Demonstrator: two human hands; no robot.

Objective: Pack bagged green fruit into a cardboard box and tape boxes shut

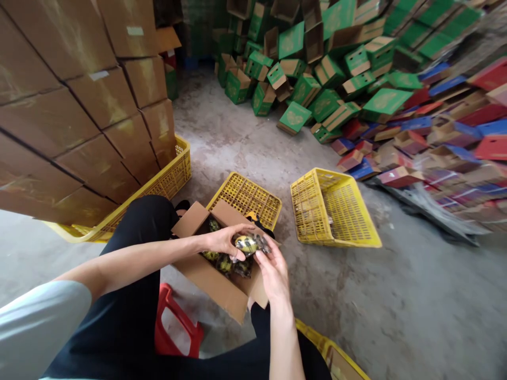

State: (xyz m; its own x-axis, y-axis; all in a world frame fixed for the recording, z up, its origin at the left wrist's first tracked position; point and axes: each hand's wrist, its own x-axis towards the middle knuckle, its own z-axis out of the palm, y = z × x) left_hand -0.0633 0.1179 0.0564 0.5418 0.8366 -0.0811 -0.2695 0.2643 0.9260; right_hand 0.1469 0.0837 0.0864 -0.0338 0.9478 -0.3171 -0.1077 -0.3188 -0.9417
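A yellow item in a clear plastic bag with dark markings (246,243), perhaps a fruit, is held between my two hands above an open cardboard box. My left hand (224,240) grips it from the left, its thumb below and fingers over the top. From the right, the fingers of my right hand (275,269) close on the bag's dark end. Beneath them the cardboard box (212,285) stands between my knees with its flaps spread. Several similar bagged yellow-green items (224,265) lie inside it, partly hidden by my hands.
A yellow crate (261,195) sits upside down behind the box; another yellow crate (312,211) lies tipped to its right. Stacked cartons (87,105) rise at left. Green boxes (295,117) and red-blue boxes (400,177) are heaped behind. A red plastic stool (168,327) is below.
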